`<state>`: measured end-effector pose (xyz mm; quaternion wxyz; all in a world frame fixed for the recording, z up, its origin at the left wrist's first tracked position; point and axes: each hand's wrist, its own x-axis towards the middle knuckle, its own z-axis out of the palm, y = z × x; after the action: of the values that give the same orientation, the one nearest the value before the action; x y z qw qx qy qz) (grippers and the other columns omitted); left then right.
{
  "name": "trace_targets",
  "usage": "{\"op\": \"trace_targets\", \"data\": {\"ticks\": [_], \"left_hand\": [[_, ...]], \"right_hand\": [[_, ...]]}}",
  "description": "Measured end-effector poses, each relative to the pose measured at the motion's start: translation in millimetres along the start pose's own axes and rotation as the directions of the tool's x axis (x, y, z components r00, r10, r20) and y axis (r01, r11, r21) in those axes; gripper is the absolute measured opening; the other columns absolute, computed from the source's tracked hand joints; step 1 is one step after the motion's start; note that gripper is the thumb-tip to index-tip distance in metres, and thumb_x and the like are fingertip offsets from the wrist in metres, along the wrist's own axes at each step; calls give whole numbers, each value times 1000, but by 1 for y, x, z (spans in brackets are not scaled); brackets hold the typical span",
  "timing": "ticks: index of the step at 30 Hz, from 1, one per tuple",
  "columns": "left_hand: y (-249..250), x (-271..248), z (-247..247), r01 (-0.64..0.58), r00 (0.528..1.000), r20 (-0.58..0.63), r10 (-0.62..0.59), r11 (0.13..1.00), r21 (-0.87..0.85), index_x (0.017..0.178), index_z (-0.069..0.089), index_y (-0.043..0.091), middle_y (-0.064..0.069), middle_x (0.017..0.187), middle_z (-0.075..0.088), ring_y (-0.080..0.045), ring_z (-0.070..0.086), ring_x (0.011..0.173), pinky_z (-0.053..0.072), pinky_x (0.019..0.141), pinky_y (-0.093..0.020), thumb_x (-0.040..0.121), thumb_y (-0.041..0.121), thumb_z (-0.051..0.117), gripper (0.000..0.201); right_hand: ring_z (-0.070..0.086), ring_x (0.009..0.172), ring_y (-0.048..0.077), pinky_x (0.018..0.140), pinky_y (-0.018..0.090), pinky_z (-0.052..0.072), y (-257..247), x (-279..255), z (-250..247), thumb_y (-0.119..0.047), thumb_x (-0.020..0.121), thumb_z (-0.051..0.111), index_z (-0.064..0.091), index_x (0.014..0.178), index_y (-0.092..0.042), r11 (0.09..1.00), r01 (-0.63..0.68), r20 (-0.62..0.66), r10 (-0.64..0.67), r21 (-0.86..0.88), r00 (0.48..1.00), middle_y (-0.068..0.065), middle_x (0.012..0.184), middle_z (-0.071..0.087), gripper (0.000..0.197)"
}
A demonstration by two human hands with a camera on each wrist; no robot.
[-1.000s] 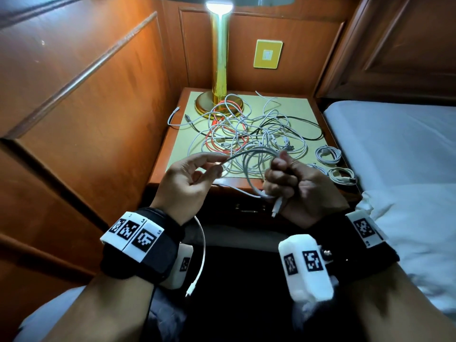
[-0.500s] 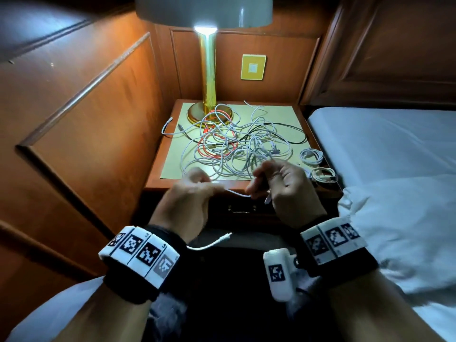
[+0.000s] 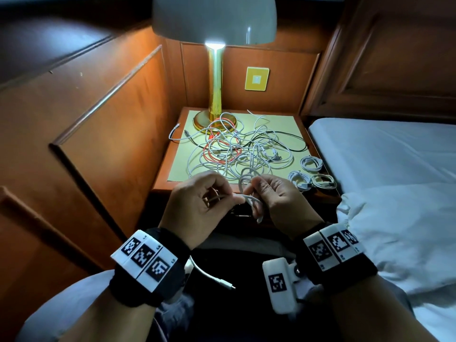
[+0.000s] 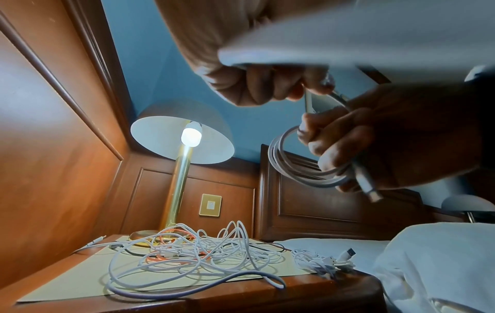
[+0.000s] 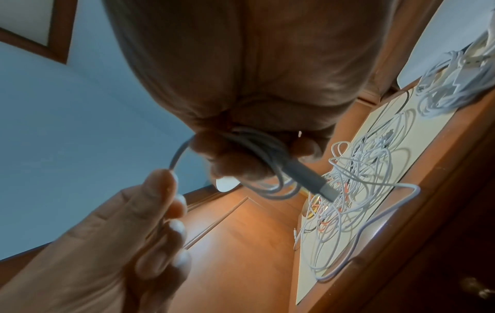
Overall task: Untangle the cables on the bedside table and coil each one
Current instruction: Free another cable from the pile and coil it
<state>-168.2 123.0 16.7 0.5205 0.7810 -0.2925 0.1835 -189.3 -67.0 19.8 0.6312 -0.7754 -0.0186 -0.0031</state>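
White charging cable (image 3: 246, 186) looks light, springy: right hand (image 3: 278, 201) clamps the coil, left hand (image 3: 197, 206) pinches the free run; best gripped at the crossings.

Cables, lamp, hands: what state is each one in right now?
Lamp: lit.
Cable pile: tangled on the table.
Three coils: wound, at the table's right edge.
White cable: partly coiled.
Right hand: grips its loops.
Left hand: pinches its free length.
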Motion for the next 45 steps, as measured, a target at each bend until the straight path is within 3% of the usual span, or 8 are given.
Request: {"op": "trace_targets", "data": {"ticks": [5, 9, 20, 24, 27, 30, 38, 45], "left_hand": [[-7, 0, -3, -10, 999, 42, 7, 997, 70, 84, 70, 16, 11, 82, 62, -4, 59, 70, 44, 66, -10, 84, 28, 76, 13], [-17, 0, -9, 7, 998, 65, -12, 997, 77, 97, 76, 18, 13, 91, 66, -1, 63, 81, 49, 74, -17, 89, 10, 73, 12], [-28, -6, 10, 282, 947, -146, -284, 959, -37, 92, 73, 27, 18, 66, 62, -1, 59, 58, 47, 61, -21, 92, 28, 70, 3], [-30, -5, 10, 315, 946, -77, -315, 949, -16, 94, 74, 22, 19, 59, 64, -2, 60, 49, 48, 57, -20, 93, 34, 69, 13], [-34, -2, 9, 317, 948, 22, -317, 948, 9, 104, 73, 22, 12, 81, 73, 0, 66, 61, 55, 65, -23, 80, 53, 74, 39], [-41, 1, 11, 287, 953, 72, -295, 952, 104, 111, 72, 18, 8, 95, 75, -2, 70, 85, 56, 83, -26, 74, 44, 83, 47], [-49, 4, 11, 229, 971, 30, -237, 959, 170, 105, 76, 13, 3, 90, 76, -13, 70, 77, 54, 77, -30, 82, 29, 63, 31], [-50, 4, 8, 141, 986, 63, -154, 975, 170, 106, 76, 14, 3, 93, 76, -11, 70, 84, 54, 79, -26, 86, 21, 64, 25]], "right_hand": [[26, 42, 7, 40, 17, 26, -7, -5, 15, -19, 107, 39, 56, 70, -8, 913, -142, 24, 144, 383, 989, 0, 52, 31, 42], [25, 46, 9, 44, 17, 22, -10, -7, 12, -33, 98, 52, 44, 71, -15, 783, -198, 7, 240, 590, 971, -1, 57, 39, 33], [21, 39, 4, 39, 18, 15, 5, 2, 22, -38, 91, 48, 31, 70, -16, 713, -279, 191, 204, 643, 960, -8, 50, 26, 34], [22, 38, 4, 38, 17, 16, 8, 12, 24, -39, 91, 47, 32, 69, -16, 694, -304, 180, 248, 652, 952, -8, 49, 27, 35], [21, 38, 4, 36, 16, 20, 12, 21, 24, -37, 102, 38, 33, 67, -15, 689, -316, 163, 280, 652, 946, -7, 49, 26, 41], [22, 37, 3, 35, 16, 22, 17, 29, 26, -34, 105, 36, 33, 68, -16, 685, -316, 139, 302, 656, 943, -7, 49, 28, 41], [22, 46, 9, 39, 15, 29, 25, 43, 33, -44, 85, 54, 40, 70, -11, 771, -346, 182, 294, 534, 938, 1, 59, 28, 39], [34, 46, 9, 43, 20, 27, 28, 45, 27, -26, 95, 53, 56, 87, -8, 688, -434, 271, 340, 581, 901, 0, 66, 51, 19]]}}
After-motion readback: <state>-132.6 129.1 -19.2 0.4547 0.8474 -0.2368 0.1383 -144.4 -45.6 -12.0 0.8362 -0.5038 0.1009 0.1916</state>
